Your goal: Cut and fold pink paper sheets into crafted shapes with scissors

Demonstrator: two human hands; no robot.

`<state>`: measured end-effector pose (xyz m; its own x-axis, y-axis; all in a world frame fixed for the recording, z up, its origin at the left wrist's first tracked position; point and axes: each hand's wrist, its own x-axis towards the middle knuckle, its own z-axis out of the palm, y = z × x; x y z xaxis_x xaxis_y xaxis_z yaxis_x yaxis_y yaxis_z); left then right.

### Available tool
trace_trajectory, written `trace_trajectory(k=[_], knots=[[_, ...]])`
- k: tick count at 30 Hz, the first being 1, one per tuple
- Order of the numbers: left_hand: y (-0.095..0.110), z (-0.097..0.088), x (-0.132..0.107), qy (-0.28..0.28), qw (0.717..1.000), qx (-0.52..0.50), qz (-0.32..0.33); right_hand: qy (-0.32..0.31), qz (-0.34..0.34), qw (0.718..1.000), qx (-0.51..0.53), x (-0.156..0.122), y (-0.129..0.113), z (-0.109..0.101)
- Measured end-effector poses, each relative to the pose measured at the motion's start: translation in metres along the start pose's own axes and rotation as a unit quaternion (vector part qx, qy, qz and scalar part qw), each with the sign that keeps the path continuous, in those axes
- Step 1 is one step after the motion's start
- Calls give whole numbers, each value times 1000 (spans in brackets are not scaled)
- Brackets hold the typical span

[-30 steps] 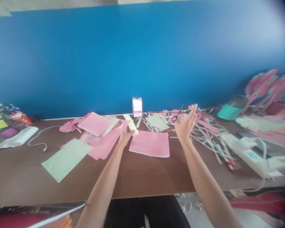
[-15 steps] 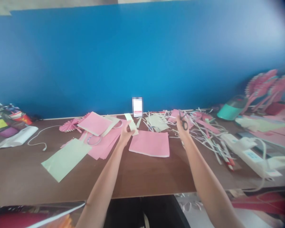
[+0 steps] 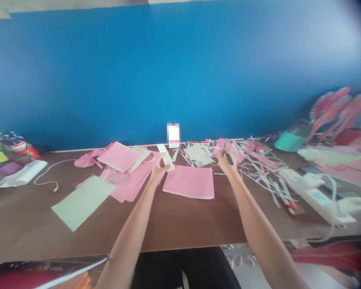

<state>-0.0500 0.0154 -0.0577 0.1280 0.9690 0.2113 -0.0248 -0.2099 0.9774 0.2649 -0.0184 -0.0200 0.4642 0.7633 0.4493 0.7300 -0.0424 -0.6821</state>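
Observation:
My left hand (image 3: 160, 168) is closed on a pale green paper strip (image 3: 166, 158), which stands up from between thumb and fingers. Dark-handled scissors (image 3: 228, 158) are in my right hand (image 3: 227, 162), over the edge of a heap of paper scraps; whether the blades are apart is too small to tell. Between the two hands a stack of pink paper (image 3: 189, 182) lies flat on the table (image 3: 192, 224). Left of my left hand are more pink sheets (image 3: 132, 182) and a pale green sheet (image 3: 82, 204).
A lit phone (image 3: 173, 135) stands against the blue wall (image 3: 168, 72). Thin paper offcuts (image 3: 255, 172) spread to the right, beside a white power strip (image 3: 315, 196). Pink folded paper fans (image 3: 86, 159) lie at the left; a teal container (image 3: 290, 138) stands far right.
My right hand has shifted slightly left and the scissors have turned in it, so their handles look narrower. My left hand keeps the green strip almost in place.

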Motion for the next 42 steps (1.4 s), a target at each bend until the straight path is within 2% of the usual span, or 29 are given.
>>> trace_trajectory(k=[3, 6, 8, 12, 16, 20, 24, 28, 31, 34, 37, 40, 42], knots=[[0, 0, 0, 8, 1000, 16, 7, -60, 44, 997, 18, 0, 7, 4], [1, -1, 0, 13, 1000, 25, 9, -100, 87, 987, 92, 4, 14, 5], [2, -1, -1, 13, 1000, 25, 6, -96, 121, 974, 166, 6, 14, 6], [2, -1, -1, 3, 1000, 22, 2, -50, 160, 943, 288, 6, 7, 7], [0, -2, 0, 1, 1000, 7, 2, -65, 162, 916, 360, 2, -1, 8], [-1, -2, 1, 8, 1000, -1, 4, -92, 134, 902, 401, -1, -4, 8], [-2, -3, 1, 22, 1000, -14, 14, -147, 97, 878, 445, -6, -11, 10], [-2, -4, 1, 37, 999, -10, 16, -198, 53, 871, 447, -17, -23, 16], [-1, -4, 1, 51, 999, -8, 15, -203, 23, 885, 418, -26, -33, 18], [2, -3, 1, 22, 999, -44, 15, -218, -15, 900, 377, -34, -50, 14], [4, -2, 0, -3, 997, -75, 20, -277, -2, 881, 383, -45, -73, 12], [4, -1, -1, 15, 997, -80, 16, -371, 27, 860, 350, -65, -95, 20], [4, -2, 0, 28, 996, -85, 11, -379, 65, 856, 346, -81, -104, 28]])
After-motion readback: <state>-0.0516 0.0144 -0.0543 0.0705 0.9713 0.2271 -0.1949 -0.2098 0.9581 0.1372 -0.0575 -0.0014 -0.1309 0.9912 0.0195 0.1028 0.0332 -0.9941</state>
